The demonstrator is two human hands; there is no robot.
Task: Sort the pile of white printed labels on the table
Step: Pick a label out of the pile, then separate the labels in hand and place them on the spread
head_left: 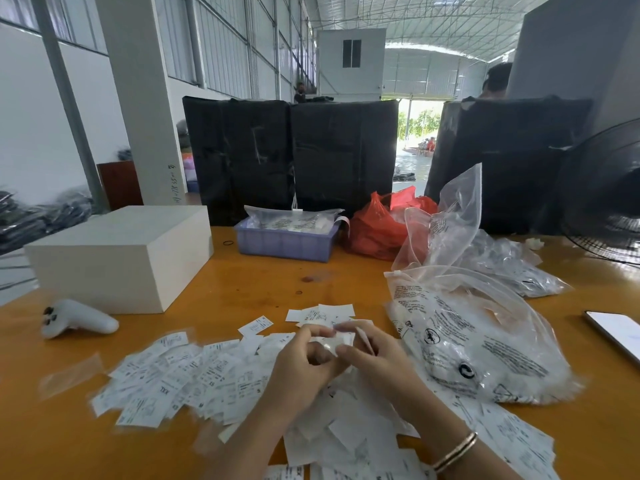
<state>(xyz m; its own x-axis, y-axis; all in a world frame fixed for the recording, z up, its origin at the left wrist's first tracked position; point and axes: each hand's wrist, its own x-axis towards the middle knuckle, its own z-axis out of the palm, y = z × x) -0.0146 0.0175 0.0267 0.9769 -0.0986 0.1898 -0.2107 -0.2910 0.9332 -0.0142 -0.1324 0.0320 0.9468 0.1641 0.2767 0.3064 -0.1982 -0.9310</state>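
Note:
A wide pile of white printed labels [194, 375] lies spread over the orange table [249, 282], from the left of my arms to the near right edge. My left hand [304, 362] and my right hand [374, 351] meet above the pile. Both pinch a small stack of labels [334, 341] between fingers and thumbs. A few loose labels [325, 312] lie just beyond my hands.
A white box [117, 258] and a white controller [78, 320] sit at the left. A purple tray [287, 240], a red bag [377, 226] and clear plastic bags [485, 344] stand behind and right. A phone [620, 334] lies at the far right, beside a fan [606, 195].

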